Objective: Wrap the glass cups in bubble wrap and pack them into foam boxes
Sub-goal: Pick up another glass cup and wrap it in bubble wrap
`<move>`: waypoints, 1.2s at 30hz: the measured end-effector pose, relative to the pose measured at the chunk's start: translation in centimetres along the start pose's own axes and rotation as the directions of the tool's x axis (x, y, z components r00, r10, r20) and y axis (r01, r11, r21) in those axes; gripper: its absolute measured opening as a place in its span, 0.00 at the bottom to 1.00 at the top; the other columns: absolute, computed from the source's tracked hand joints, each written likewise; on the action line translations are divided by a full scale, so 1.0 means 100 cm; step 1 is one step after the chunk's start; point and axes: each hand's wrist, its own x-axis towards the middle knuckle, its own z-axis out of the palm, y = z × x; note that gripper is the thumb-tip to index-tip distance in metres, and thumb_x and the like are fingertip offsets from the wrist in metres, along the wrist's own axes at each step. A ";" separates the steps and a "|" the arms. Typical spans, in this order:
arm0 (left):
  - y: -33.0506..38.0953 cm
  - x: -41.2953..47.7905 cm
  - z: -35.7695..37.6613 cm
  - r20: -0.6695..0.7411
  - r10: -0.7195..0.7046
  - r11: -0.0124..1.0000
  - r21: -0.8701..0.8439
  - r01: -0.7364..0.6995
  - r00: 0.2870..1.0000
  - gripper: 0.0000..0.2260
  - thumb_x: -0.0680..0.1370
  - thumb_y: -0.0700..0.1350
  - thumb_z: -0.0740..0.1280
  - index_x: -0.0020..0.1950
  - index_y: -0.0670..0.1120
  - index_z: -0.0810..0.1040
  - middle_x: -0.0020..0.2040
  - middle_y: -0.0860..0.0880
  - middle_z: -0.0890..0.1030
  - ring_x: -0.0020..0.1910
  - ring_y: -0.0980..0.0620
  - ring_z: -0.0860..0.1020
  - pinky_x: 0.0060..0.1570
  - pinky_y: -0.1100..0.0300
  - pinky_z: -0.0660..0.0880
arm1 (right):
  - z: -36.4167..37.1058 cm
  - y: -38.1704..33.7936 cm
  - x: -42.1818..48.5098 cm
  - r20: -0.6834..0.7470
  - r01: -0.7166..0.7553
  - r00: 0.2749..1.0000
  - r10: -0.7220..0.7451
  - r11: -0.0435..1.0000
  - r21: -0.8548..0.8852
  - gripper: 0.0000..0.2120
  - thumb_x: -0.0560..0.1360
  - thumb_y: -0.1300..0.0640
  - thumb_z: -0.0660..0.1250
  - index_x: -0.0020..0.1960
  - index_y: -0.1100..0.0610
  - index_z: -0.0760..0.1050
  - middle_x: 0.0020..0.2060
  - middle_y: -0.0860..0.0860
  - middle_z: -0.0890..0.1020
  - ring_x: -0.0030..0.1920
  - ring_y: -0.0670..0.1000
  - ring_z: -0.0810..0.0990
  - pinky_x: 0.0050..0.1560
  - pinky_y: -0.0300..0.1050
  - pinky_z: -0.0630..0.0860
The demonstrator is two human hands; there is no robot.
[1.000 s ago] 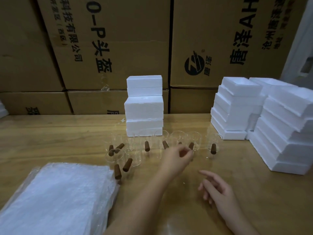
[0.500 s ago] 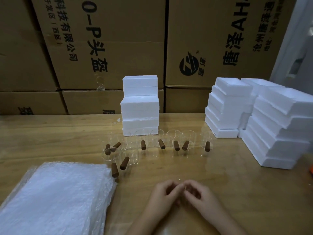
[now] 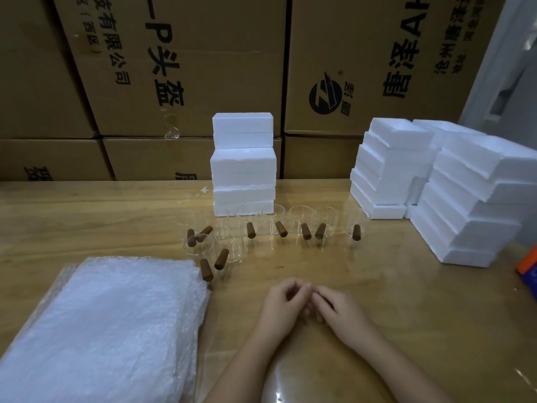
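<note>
Glass cups (image 3: 271,221) with brown wooden handles are standing in a loose row mid-table, just in front of the middle foam stack, none wrapped. Cardboard cartons (image 3: 180,68) are filling the background wall. Wooden table (image 3: 406,301) is carrying everything. Bubble wrap stack (image 3: 98,330) is lying flat at near left, its far corner just beside the nearest cup handles. Foam boxes (image 3: 476,199) are sitting piled at right, with a closed stack (image 3: 243,164) standing at centre back. Left hand (image 3: 280,308) and right hand (image 3: 340,311) are resting together near the table edge, fingertips touching, fingers curled; cannot tell whether anything small is being pinched
</note>
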 end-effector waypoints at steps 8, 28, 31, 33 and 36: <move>-0.002 -0.006 0.000 -0.028 -0.007 0.998 0.067 0.009 1.000 0.07 0.78 0.44 0.67 0.39 0.46 0.78 0.30 0.51 0.80 0.29 0.54 0.77 0.34 0.59 0.74 | -0.001 0.002 0.000 0.071 -0.027 0.997 0.024 0.999 0.047 0.14 0.79 0.51 0.60 0.35 0.44 0.73 0.28 0.42 0.77 0.30 0.40 0.73 0.39 0.48 0.72; -0.001 0.001 -0.013 -0.412 -0.107 0.967 -0.254 -0.001 0.905 0.04 0.78 0.39 0.66 0.43 0.44 0.78 0.28 0.51 0.76 0.23 0.57 0.73 0.21 0.64 0.68 | 0.003 -0.040 0.077 -0.067 0.018 0.998 -0.005 0.979 0.202 0.10 0.79 0.53 0.62 0.40 0.49 0.76 0.29 0.44 0.78 0.34 0.47 0.77 0.43 0.50 0.77; -0.001 0.001 -0.015 -0.581 -0.098 0.952 -0.291 -0.093 0.808 0.06 0.78 0.39 0.64 0.41 0.45 0.76 0.27 0.54 0.73 0.24 0.60 0.70 0.23 0.67 0.67 | 0.022 -0.069 0.092 0.033 0.086 0.995 -0.096 0.974 0.210 0.08 0.80 0.55 0.60 0.51 0.51 0.78 0.42 0.45 0.81 0.43 0.52 0.81 0.51 0.53 0.78; -0.002 0.001 -0.019 -0.672 -0.103 0.943 -0.300 -0.143 0.733 0.09 0.79 0.40 0.64 0.38 0.46 0.74 0.25 0.55 0.71 0.24 0.60 0.68 0.24 0.67 0.65 | 0.034 -0.079 0.099 0.170 0.100 0.975 -0.142 0.967 0.232 0.11 0.81 0.55 0.58 0.57 0.50 0.78 0.51 0.50 0.82 0.48 0.52 0.81 0.54 0.51 0.78; -0.006 0.001 -0.026 -0.744 -0.142 0.935 -0.317 -0.158 0.653 0.13 0.79 0.43 0.63 0.34 0.47 0.71 0.24 0.56 0.70 0.24 0.59 0.67 0.25 0.65 0.65 | 0.054 -0.086 0.105 0.301 0.063 0.940 -0.157 0.952 0.299 0.12 0.81 0.53 0.59 0.62 0.50 0.76 0.53 0.53 0.82 0.52 0.55 0.81 0.56 0.52 0.78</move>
